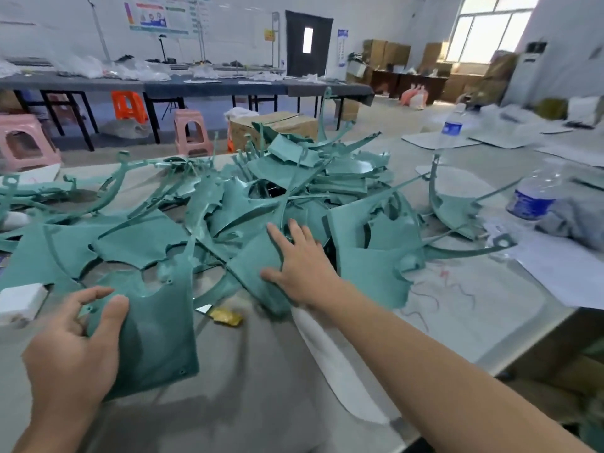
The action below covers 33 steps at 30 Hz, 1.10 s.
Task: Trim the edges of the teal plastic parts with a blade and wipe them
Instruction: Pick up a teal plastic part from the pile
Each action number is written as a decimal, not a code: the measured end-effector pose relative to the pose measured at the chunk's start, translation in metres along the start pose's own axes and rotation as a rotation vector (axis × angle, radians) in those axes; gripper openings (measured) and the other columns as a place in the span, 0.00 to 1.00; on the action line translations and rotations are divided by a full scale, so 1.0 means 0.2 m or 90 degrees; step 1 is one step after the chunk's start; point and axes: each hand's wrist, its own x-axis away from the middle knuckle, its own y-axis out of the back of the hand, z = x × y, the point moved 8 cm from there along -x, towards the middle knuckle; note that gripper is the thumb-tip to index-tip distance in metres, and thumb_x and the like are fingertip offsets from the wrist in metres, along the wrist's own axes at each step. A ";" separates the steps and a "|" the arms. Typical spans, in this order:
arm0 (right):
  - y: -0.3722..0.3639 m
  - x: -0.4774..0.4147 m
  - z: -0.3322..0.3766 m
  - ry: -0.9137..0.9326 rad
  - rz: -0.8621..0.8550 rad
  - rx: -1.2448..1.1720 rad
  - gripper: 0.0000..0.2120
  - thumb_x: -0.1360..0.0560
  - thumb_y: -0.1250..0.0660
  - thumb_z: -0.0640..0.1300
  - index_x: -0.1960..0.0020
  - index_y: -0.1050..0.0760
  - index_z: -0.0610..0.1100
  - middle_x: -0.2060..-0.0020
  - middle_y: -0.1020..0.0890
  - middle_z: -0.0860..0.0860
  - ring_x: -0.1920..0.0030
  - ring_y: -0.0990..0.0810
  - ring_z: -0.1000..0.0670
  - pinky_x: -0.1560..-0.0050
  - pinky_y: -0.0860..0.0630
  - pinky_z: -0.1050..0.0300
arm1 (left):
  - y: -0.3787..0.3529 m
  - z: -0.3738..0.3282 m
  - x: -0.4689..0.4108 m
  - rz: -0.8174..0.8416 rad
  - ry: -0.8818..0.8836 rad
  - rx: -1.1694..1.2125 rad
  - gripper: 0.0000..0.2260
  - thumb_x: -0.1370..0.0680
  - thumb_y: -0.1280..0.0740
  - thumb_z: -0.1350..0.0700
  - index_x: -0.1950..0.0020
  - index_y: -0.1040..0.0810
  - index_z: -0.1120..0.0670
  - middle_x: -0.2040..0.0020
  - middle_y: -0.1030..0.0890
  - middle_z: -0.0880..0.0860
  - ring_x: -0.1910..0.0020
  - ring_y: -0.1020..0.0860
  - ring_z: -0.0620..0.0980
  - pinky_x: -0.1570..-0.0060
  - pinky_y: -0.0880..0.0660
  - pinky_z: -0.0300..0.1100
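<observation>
A big heap of teal plastic parts (pixel 294 191) covers the middle of the work table (pixel 261 387), flat panels mixed with thin curved strips. My left hand (pixel 72 348) grips the left edge of one flat teal panel (pixel 157 331) at the near left, thumb on top of it. My right hand (pixel 300 259) reaches out with straight fingers and presses flat on another teal panel (pixel 258 266) at the front of the heap. No blade shows in either hand.
A white block (pixel 19 300) lies at the left edge. A small yellow wrapper (pixel 227 317) and a white curved sheet (pixel 336 364) lie near the front. Two water bottles (pixel 536 194) and a grey cloth (pixel 575 220) sit at right, beside papers (pixel 562 269). Stools and long tables stand behind.
</observation>
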 end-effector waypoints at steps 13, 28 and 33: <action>0.01 -0.36 0.03 -0.014 -0.049 -0.201 0.40 0.25 0.29 0.57 0.18 0.43 0.53 0.19 0.44 0.42 0.20 0.46 0.39 0.22 0.44 0.47 | -0.06 0.17 -0.06 0.000 0.060 0.012 0.27 0.28 0.36 0.25 0.37 0.23 0.39 0.61 0.22 0.35 0.62 0.20 0.55 0.59 0.19 0.46; 0.41 -0.11 -0.36 -0.115 -0.096 -0.174 0.36 0.25 0.32 0.44 0.19 0.40 0.49 0.49 0.19 0.52 0.62 0.25 0.60 0.64 0.30 0.63 | -0.03 0.44 -0.12 0.068 0.125 -0.016 0.27 0.31 0.33 0.24 0.37 0.22 0.36 0.59 0.17 0.45 0.65 0.16 0.51 0.78 0.22 0.45; 0.33 -0.16 -0.46 -0.374 -0.007 -0.400 0.08 0.26 0.31 0.44 0.58 0.28 0.41 0.60 0.24 0.45 0.65 0.29 0.46 0.68 0.30 0.56 | -0.06 0.24 -0.07 0.106 0.105 -0.021 0.29 0.31 0.35 0.23 0.38 0.21 0.39 0.63 0.17 0.50 0.64 0.17 0.51 0.82 0.29 0.42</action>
